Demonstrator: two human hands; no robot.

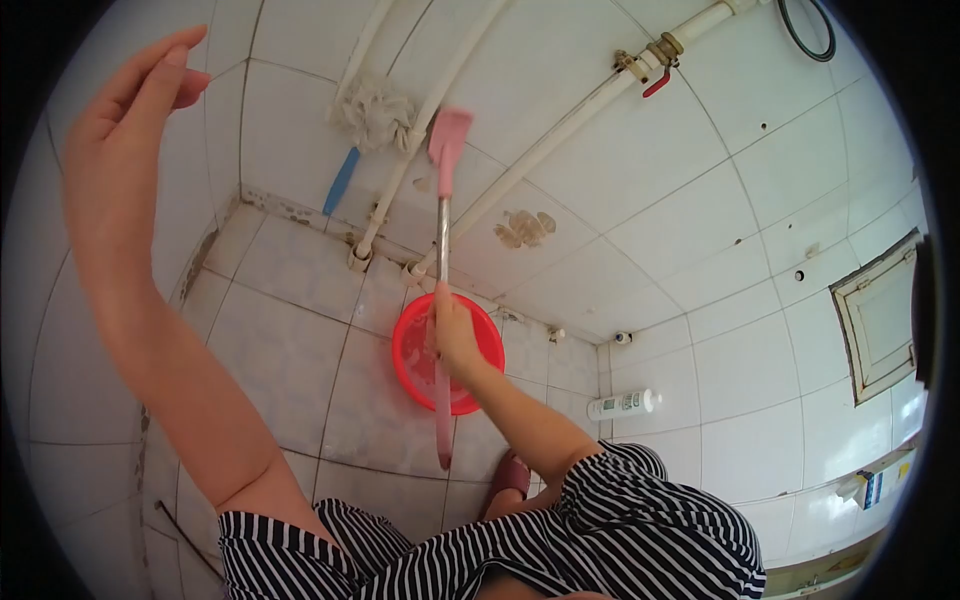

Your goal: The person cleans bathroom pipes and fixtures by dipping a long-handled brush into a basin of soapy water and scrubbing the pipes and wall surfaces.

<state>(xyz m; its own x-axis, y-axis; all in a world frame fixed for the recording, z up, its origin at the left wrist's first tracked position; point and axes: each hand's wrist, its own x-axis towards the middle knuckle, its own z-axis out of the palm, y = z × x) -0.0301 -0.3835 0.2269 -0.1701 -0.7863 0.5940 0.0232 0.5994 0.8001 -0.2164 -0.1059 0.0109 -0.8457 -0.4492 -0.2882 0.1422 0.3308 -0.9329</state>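
Observation:
My right hand is wrapped round the handle of a long pink brush with a silver middle section. The brush's pink head is up at the tiled wall, slightly blurred; whether it touches the tiles I cannot tell. Below that hand a red basin stands on the floor, with what looks like sudsy water in it. My left hand is raised at the upper left, near the side wall. Its fingers are loosely bent and partly stretched, with nothing seen in them.
White pipes run along the wall, one with a red-handled valve. A pale mesh bath puff and a blue-handled item hang beside a pipe. A white bottle is at the right. My foot in a dark red slipper is near the basin.

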